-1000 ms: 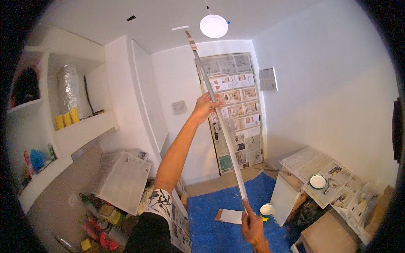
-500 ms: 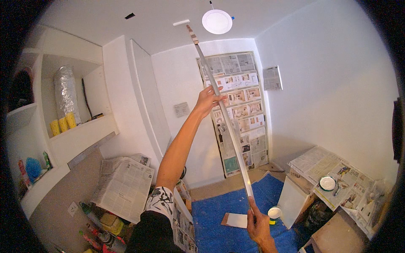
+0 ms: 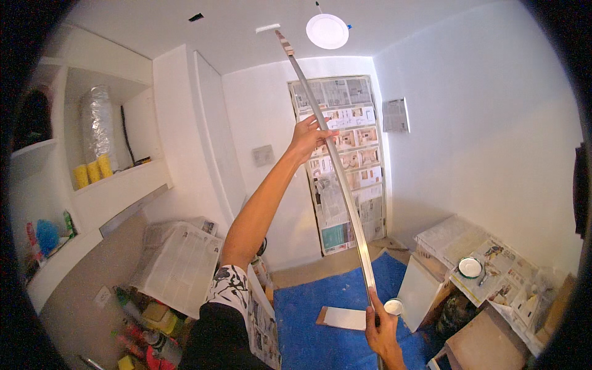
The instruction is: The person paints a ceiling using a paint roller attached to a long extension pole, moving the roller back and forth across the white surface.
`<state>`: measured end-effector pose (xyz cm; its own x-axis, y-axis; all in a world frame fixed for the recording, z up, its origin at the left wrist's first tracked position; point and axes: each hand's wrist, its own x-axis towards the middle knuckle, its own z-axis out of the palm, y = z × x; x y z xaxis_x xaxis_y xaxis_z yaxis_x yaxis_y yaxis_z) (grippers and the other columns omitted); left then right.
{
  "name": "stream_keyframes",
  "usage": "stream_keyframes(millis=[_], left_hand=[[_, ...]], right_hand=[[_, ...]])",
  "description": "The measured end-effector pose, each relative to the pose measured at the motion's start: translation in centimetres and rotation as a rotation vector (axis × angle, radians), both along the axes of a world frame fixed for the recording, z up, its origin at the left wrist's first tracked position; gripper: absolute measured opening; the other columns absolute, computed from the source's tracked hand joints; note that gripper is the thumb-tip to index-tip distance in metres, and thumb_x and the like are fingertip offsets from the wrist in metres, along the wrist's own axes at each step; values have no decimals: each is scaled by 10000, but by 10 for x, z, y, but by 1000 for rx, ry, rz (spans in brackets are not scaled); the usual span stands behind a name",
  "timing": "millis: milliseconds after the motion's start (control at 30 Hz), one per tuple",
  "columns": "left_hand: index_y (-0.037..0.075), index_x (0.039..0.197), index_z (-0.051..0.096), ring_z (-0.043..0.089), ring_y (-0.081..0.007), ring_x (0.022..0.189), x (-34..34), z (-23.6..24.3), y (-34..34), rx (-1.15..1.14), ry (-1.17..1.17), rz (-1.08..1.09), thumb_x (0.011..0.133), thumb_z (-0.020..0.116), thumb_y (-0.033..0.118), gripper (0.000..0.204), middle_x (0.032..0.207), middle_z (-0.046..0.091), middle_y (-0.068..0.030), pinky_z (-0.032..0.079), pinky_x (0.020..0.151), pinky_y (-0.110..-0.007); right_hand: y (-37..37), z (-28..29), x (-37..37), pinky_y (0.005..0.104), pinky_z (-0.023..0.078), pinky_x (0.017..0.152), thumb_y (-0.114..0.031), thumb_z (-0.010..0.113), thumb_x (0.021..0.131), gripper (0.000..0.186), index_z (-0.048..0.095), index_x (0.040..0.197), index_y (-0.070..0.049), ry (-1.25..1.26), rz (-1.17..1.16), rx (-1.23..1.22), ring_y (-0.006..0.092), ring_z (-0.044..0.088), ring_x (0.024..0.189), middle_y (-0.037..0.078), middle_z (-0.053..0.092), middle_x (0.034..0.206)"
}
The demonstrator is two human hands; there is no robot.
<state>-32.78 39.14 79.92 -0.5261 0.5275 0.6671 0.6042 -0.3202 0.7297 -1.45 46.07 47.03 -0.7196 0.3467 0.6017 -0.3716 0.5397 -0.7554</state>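
Note:
My left hand (image 3: 310,138) holds a long, straight metal pole (image 3: 343,185) partway up, its fingers and thumb around the shaft. Lower down, my right hand (image 3: 383,332) is closed on the same pole near its bottom end. A taped, wood-coloured piece (image 3: 285,44) is fixed to the pole's upper end. By its tip, up at the ceiling, is a slim white roller-like head (image 3: 268,28); whether it touches the ceiling I cannot tell. A round, lit ceiling lamp (image 3: 327,31) hangs just right of it.
Newspaper covers the door (image 3: 345,160) ahead. A blue sheet (image 3: 296,308) on the floor bears a white board (image 3: 345,318) and an open tub (image 3: 393,306). At right, a tub lid (image 3: 470,267) lies on newspaper. Shelves (image 3: 117,185) line the left.
The whole view has shifted slightly. The pole's upper end sits a little farther left of the lamp than before. Both hands keep hold of the pole.

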Motion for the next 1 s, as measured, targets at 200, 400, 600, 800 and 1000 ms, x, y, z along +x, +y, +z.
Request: stream_keyframes(millis=[200,400,600,800,1000], left_hand=[[-81,1320,271,605,-256,983,108,-1,-9,-16,58,70,786,576,-51,616,1216,511,-165,518,855,-365],[-89,1320,269,614,-236,965,220,-7,-8,4,63,41,786,582,-39,621,1210,522,-175,510,851,-366],[-88,1327,264,620,-238,954,342,-10,-4,4,103,46,786,578,-35,628,1210,524,-185,506,854,-367],[-80,1317,287,624,-237,948,408,-15,-8,3,90,66,784,587,-39,613,1185,543,-177,518,835,-375],[-71,1249,390,627,-235,941,408,-48,-15,-49,-33,59,794,593,-36,499,1152,566,-160,524,835,-358]], right_hand=[[-5,-10,88,268,341,418,-80,474,890,414,444,1303,-64,68,6,-14,110,431,426,73,432,486],[4,-35,205,291,377,449,-78,457,907,399,440,1306,-84,1,54,-7,105,433,501,171,627,857],[10,-35,324,288,379,443,-79,469,901,382,465,1283,-63,4,33,0,122,435,482,168,624,839],[5,-8,405,308,374,424,-54,475,883,386,489,1268,-77,21,-10,21,161,416,431,149,561,637],[6,-21,434,329,371,420,-50,481,876,404,489,1276,-107,-113,1,35,183,420,416,138,492,547]])
